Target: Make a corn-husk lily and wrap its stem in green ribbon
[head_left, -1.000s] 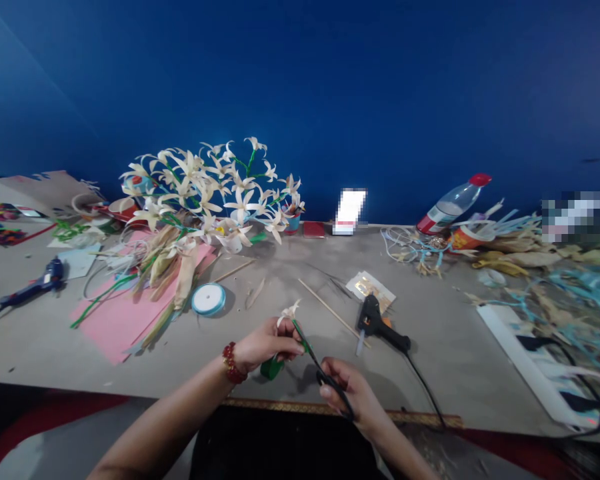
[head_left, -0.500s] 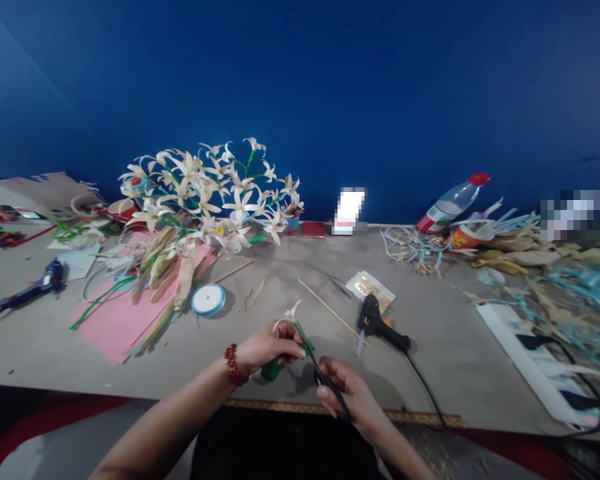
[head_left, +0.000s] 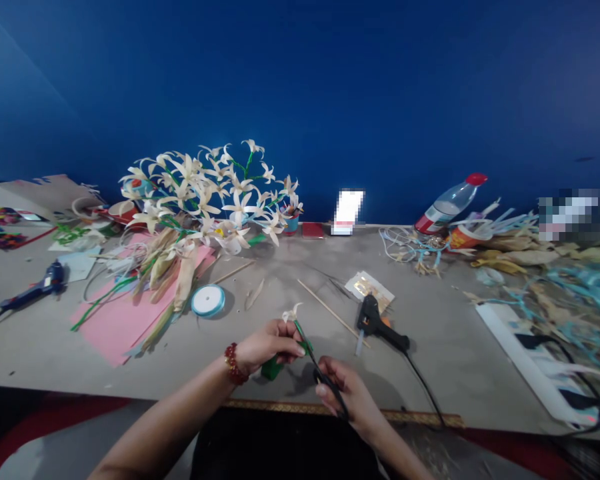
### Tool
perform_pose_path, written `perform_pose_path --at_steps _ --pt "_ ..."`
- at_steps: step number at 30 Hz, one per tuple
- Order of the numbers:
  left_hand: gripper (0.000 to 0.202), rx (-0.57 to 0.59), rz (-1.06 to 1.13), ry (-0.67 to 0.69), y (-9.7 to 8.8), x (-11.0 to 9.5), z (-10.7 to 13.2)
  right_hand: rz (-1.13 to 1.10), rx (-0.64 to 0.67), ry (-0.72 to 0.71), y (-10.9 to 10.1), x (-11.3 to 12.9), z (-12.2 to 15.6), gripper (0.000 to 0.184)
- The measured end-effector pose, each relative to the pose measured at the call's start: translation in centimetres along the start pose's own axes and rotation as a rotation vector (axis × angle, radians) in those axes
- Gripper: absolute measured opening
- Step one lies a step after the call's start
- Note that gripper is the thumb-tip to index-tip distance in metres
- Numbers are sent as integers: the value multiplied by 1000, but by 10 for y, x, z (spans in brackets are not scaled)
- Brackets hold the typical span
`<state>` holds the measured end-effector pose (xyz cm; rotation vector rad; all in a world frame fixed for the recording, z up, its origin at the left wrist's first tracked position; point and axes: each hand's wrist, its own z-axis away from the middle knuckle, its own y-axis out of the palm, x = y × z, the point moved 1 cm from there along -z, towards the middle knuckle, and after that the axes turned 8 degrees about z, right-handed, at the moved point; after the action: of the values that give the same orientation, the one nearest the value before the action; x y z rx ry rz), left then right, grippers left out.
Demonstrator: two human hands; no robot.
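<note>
My left hand (head_left: pixel 275 345), with a red bead bracelet at the wrist, is closed on a small handmade flower (head_left: pixel 293 312) with pale petals and a green-wrapped stem. A roll of green tape (head_left: pixel 271 369) hangs just under that hand, partly hidden by the fingers. In my right hand (head_left: pixel 344 390) is a pair of black-handled scissors (head_left: pixel 325 383). Their blades point up and left and reach the stem near my left fingertips. Whether the blades are parted is too small to tell.
A bunch of white flowers (head_left: pixel 240 200) stands at the back left. Pink paper (head_left: pixel 115 327), a ribbon spool (head_left: pixel 208 301), a black glue gun (head_left: pixel 380 323) and a wooden stick (head_left: pixel 325 307) lie around my hands. A power strip (head_left: pixel 520 367) is on the right, a tilted bottle (head_left: pixel 450 203) behind.
The flower head has turned and shifted slightly left, its petals now showing more fully. Both hands and the scissors stay almost in place.
</note>
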<state>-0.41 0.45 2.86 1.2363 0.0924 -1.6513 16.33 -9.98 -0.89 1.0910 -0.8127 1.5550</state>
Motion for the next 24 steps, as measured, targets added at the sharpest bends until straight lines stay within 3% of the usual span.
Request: perform_pose_path --at_steps 8,12,17,20,24 --pt "23 2 -43 17 -3 2 -1 -18 -33 27 0 -2 -1 63" --pt "20 -76 -365 123 -14 1 -2 -1 -108 4 -5 2 -1 56" --pt "7 -174 -684 303 -37 -5 3 56 -92 37 -17 3 2 51" --pt "26 -333 -1099 421 -52 -11 8 209 -113 3 -23 5 6 48" --pt "32 -502 -1498 558 -56 -21 13 748 -313 -6 -30 10 13 38"
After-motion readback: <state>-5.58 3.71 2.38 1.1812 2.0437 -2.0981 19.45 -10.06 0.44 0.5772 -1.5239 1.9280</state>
